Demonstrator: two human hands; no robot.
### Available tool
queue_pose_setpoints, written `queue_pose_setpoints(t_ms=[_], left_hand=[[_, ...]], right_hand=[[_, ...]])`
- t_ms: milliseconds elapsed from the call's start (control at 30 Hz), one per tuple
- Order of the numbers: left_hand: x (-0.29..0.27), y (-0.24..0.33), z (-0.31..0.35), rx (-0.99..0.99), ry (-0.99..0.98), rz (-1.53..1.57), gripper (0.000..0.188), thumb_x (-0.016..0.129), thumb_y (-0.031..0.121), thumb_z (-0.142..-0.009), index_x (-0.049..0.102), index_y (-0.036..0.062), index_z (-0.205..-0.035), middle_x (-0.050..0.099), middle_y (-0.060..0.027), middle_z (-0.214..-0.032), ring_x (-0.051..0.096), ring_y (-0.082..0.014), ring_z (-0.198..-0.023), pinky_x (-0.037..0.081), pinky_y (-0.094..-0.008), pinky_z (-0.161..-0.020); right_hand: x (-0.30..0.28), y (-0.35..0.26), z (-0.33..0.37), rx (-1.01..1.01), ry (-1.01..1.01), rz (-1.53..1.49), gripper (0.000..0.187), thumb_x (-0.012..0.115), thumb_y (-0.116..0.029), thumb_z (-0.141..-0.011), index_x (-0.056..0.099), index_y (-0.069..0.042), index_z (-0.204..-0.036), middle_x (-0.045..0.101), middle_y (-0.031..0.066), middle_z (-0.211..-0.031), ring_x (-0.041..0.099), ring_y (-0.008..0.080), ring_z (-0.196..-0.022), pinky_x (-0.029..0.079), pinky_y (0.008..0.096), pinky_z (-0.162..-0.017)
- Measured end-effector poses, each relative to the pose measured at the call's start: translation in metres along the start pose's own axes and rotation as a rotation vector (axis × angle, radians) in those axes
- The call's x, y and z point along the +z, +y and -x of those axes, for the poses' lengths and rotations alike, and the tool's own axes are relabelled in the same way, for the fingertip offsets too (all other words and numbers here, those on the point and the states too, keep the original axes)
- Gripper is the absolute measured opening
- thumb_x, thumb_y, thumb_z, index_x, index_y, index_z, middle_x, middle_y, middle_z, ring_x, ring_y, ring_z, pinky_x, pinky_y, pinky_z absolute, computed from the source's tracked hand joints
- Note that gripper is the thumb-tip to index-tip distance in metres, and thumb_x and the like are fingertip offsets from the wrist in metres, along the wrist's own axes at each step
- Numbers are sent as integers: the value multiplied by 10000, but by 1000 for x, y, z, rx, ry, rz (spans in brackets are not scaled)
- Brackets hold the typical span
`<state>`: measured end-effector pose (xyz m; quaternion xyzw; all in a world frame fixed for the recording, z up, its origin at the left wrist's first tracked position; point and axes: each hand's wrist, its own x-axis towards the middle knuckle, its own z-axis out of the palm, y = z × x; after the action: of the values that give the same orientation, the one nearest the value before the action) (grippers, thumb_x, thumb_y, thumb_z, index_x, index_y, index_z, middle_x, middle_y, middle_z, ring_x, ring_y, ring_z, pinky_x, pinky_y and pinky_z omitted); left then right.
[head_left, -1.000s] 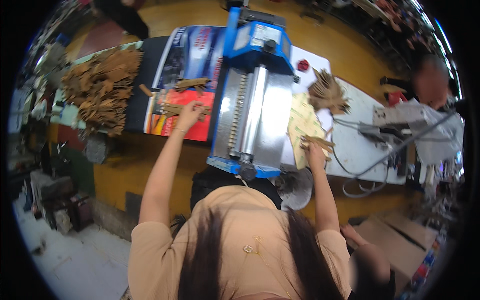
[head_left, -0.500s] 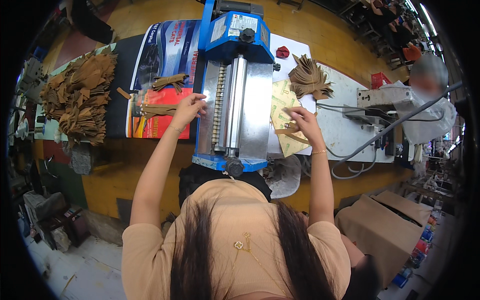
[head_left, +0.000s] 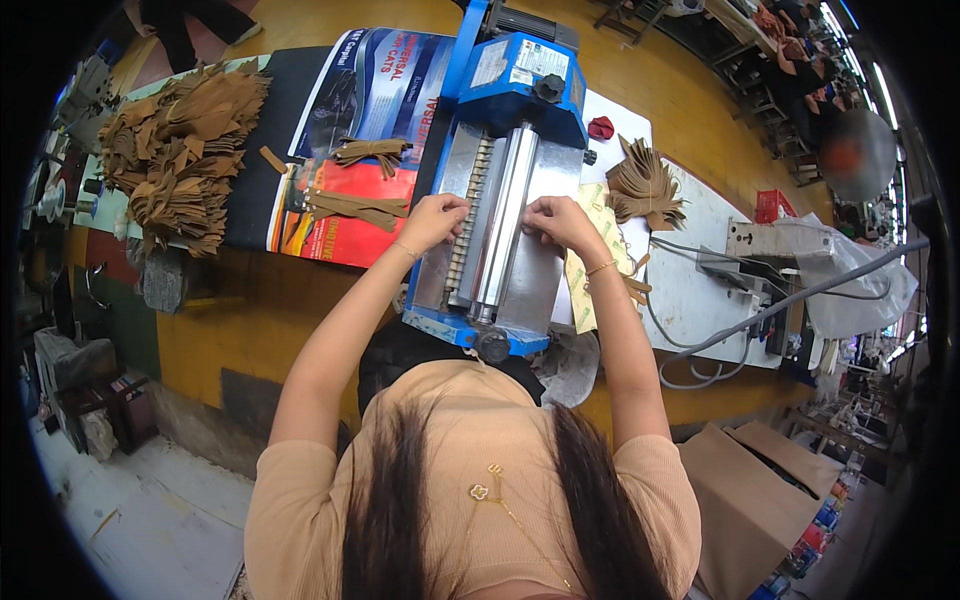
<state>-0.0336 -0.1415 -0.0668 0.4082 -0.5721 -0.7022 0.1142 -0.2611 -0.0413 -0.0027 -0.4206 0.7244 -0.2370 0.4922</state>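
A blue machine with a bright metal roller (head_left: 510, 215) stands on the table before me. My left hand (head_left: 437, 221) is over the machine's left metal plate, by the row of small rings (head_left: 471, 205), its fingers pinched together. Just right of the roller, my right hand (head_left: 562, 222) is closed as well, fingertips close to the roller. Whatever either pinch holds is too small or hidden to make out. Several flat brown strips (head_left: 355, 209) lie on the printed sheet left of the machine. Beyond them is a tied bundle of brown strips (head_left: 368, 152).
A large heap of brown pieces (head_left: 185, 150) sits at the far left. On the right are a fanned brown bundle (head_left: 645, 185), a yellowish patterned sheet (head_left: 585, 290), a red item (head_left: 600, 127) and a thick grey cable (head_left: 800, 290). A person's legs show at the top left.
Both hands have moved inward to the roller, the right one leftward from the patterned sheet, and their fingers have closed. The view has shifted, so the machine appears further right.
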Motion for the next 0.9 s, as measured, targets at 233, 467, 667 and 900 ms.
queue_pose_setpoints(t_ms=[233, 467, 667, 900], left_hand=[[2, 13, -9, -114, -19, -11, 445, 585, 381, -911, 629, -45, -1032, 597, -66, -837, 587, -116, -648, 497, -224, -551], [-3, 22, -6, -211, 15, 272, 348, 716, 289, -837, 528, 9, -922, 620, -93, -889, 639, -170, -722, 554, -277, -623], [-25, 13, -1, -122, 96, 440, 244, 723, 94, -807, 519, 33, -926, 627, -87, -818, 663, -177, -653, 536, -224, -519], [-61, 18, 13, 27, 237, 294, 194, 692, 108, -843, 592, 14, -981, 646, -51, -813, 629, -100, -615, 523, -187, -516]], right_hand=[[-6, 2, 10, 28, -9, 49, 155, 668, -115, -814, 686, -10, -926, 665, 26, -751, 540, 70, -544, 450, 215, -511], [-10, 15, 18, 30, 44, -8, 158, 676, -109, -796, 688, -5, -915, 669, 37, -738, 569, 76, -546, 469, 218, -521], [-19, 32, 33, 16, 122, -100, 131, 652, -104, -815, 684, -12, -903, 671, 38, -738, 579, 71, -568, 469, 214, -524], [-53, 130, 71, 99, 463, 89, 151, 662, -135, -789, 682, 7, -836, 689, 94, -751, 651, 168, -642, 498, 288, -578]])
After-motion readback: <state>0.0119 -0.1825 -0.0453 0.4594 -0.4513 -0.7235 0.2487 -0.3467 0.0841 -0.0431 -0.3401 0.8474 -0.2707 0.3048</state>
